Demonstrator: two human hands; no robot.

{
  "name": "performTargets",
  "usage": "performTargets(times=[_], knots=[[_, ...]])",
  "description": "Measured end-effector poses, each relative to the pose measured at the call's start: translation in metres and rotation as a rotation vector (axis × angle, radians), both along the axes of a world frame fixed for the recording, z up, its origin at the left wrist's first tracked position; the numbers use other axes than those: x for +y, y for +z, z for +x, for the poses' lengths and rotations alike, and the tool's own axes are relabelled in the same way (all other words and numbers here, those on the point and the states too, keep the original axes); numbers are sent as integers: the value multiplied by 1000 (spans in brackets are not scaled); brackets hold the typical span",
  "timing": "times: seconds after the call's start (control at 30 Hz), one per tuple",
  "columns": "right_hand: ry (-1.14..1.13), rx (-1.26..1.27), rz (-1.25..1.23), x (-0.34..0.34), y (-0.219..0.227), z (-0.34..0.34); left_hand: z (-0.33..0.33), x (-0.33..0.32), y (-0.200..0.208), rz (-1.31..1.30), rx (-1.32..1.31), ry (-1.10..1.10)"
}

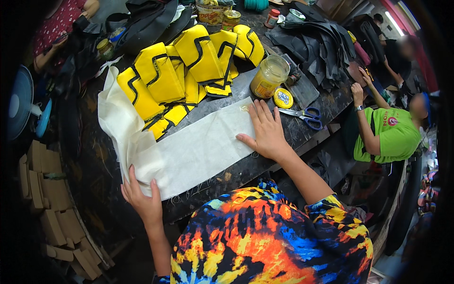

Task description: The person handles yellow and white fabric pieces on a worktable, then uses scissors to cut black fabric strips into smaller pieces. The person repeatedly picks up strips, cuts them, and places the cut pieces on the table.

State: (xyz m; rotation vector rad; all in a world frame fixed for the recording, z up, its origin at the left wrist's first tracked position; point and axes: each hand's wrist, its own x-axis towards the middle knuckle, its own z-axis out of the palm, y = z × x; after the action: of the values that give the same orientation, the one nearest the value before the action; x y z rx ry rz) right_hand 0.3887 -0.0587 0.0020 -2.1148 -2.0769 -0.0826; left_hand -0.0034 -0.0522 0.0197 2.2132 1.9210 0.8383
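Observation:
A long strip of white cloth (pixel 201 146) lies across the dark table, frayed along its near edge and bunched up at its left end. My right hand (pixel 266 131) rests flat on the strip's right end, fingers spread. At the bunched end, my left hand (pixel 142 196) touches the near edge with its fingers apart. Behind the cloth lie several yellow pieces with black trim (pixel 163 78), overlapping in a row. Just beyond my right hand stands an open glass jar (pixel 270 78) with yellowish contents. Its yellow lid (pixel 283 98) and blue-handled scissors (pixel 309 117) lie beside it.
Black cut sheets (pixel 326 52) are piled at the back right, and more black material (pixel 146 26) at the back left. A person in a green shirt (pixel 388 135) works at the right. A blue fan (pixel 21 102) and cardboard pieces (pixel 54 189) are at the left.

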Motion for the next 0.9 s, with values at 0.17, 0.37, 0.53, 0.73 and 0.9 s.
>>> performTargets(times=[0.17, 0.37, 0.53, 0.73, 0.9], knots=[[39, 6, 22, 16, 3, 2, -2, 1, -1, -25, -12, -8], [118, -58, -39, 27, 5, 9, 9, -1, 16, -96, 0, 110], [115, -26, -17, 28, 10, 13, 45, 1, 40, 268, -135, -145], [202, 98, 120, 32, 13, 21, 123, 32, 14, -86, -154, -623], [220, 145, 203, 35, 17, 31, 121, 45, -9, -196, 82, -635]])
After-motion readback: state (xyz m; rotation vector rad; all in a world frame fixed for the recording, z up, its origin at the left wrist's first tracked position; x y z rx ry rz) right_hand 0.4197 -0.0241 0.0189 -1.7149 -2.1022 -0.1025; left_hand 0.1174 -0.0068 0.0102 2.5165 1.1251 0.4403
